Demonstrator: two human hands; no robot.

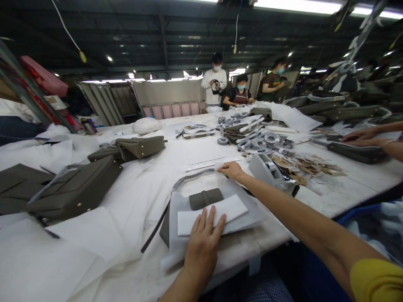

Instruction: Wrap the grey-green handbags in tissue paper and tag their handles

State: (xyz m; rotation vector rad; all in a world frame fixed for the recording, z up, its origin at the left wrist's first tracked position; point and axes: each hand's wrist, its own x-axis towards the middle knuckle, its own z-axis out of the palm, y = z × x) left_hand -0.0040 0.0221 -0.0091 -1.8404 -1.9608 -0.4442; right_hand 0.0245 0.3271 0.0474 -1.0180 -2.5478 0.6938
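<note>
My left hand [204, 235] lies flat with fingers stretched out, pressing a folded white paper strip [214, 212] onto a grey-green bag part [206, 198] wrapped in white tissue [248, 218]. My right hand [231, 170] reaches forward, its fingers curled down on the far edge of the tissue beside a grey tape dispenser [267, 170]. What the fingers pinch is hidden. A dark strap [154, 239] runs out from under the wrapped piece toward the left.
Grey-green handbags [74, 191] [135, 149] lie on the white-covered table [132, 277] at left. Several tape rolls [261, 142] and paper scraps [307, 165] sit at right. Another person's hands [362, 136] rest on a bag [357, 152]. Three people stand at the far end.
</note>
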